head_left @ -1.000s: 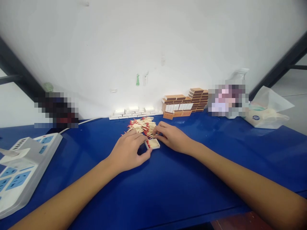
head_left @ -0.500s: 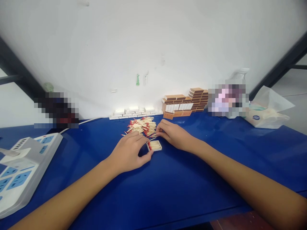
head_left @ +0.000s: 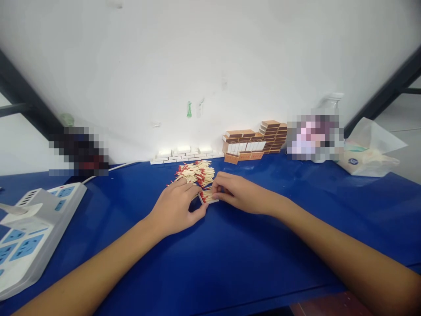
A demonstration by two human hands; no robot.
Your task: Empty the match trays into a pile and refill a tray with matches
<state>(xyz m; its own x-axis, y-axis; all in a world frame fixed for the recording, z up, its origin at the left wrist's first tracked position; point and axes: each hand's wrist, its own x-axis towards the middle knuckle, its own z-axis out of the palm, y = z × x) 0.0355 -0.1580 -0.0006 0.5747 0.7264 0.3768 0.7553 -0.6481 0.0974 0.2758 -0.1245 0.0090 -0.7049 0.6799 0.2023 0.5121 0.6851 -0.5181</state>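
Observation:
A small white matchbox tray (head_left: pixel 213 202) lies on the blue table, holding red-tipped matches (head_left: pixel 206 195). My left hand (head_left: pixel 176 208) grips the tray's left end between thumb and fingers. Over the right end, my right hand (head_left: pixel 241 193) is closed in a pinch on matches; its fingers cover that part of the tray, and how many they hold is hidden. Just behind both hands spreads a loose pile of matches (head_left: pixel 199 171), red heads pointing various ways.
White trays (head_left: pixel 184 153) line the wall behind the pile. Brown matchbox sleeves (head_left: pixel 243 147) are stacked to their right. A power strip (head_left: pixel 49 228) occupies the left side of the table (head_left: pixel 230 263). At far right sits a tissue pack (head_left: pixel 368 162). Two blurred items stand near the wall.
My right hand has moved from the pile's right edge down and toward me, onto the tray's right end. The left hand keeps its grip on the tray.

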